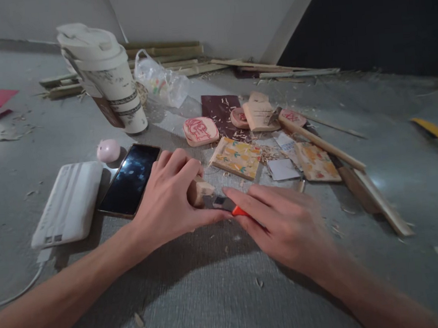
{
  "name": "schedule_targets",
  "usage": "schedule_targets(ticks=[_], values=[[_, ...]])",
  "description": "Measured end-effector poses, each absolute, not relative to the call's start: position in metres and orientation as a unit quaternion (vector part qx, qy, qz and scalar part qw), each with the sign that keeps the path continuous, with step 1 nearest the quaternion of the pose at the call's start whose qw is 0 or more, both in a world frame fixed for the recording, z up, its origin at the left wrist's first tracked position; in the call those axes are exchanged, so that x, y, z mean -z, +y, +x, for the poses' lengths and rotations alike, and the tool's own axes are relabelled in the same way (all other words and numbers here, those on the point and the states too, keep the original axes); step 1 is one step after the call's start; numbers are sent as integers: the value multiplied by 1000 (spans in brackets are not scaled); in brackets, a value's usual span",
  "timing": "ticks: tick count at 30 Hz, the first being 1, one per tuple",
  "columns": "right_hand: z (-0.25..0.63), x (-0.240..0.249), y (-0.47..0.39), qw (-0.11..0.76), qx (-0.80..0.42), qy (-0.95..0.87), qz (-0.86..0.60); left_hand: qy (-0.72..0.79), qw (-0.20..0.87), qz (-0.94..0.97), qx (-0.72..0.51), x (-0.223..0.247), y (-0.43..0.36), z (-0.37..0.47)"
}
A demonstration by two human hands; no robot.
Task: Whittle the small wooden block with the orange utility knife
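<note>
Near the middle of the view, my left hand (pixel 168 193) is wrapped round a small pale wooden piece (pixel 199 190). Its thumb reaches across to the blade side of an orange-handled cutter (pixel 241 211). My right hand (pixel 280 220) grips that cutter, with the dark metal part pointing left against the wood. The wood is partly hidden by my left fingers. A black phone (pixel 131 178) lies just left of my left hand. Beyond my hands is a floral-patterned wooden square (pixel 237 156), with wood shavings around it.
A tall lidded cup (pixel 112 86) stands at back left. A white power bank (pixel 70 203) with a cable lies left, beside a pink case (pixel 108 150). A brush-like wooden stick (pixel 323 143), a carved pink block (pixel 200 131), bamboo strips (pixel 164 52) and a yellow-handled tool (pixel 432 129) lie beyond.
</note>
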State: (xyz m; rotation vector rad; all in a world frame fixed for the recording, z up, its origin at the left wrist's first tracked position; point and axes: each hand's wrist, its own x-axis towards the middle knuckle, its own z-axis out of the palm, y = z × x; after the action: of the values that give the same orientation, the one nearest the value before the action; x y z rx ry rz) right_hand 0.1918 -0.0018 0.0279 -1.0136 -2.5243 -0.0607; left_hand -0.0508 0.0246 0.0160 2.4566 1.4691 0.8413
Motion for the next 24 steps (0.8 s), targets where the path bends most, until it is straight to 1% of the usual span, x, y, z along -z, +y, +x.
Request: schedule_targets(ticks=[8,15,24], values=[[188,-28,-7,208,59,-901,-376,485,77,819,-296,-16,25,-51],[183,-32,-9,217,116,-893,-377,473,83,825,-299,-18,24,-53],[183,-27,-11,221,111,-893,-376,466,76,828,-302,-17,24,-54]])
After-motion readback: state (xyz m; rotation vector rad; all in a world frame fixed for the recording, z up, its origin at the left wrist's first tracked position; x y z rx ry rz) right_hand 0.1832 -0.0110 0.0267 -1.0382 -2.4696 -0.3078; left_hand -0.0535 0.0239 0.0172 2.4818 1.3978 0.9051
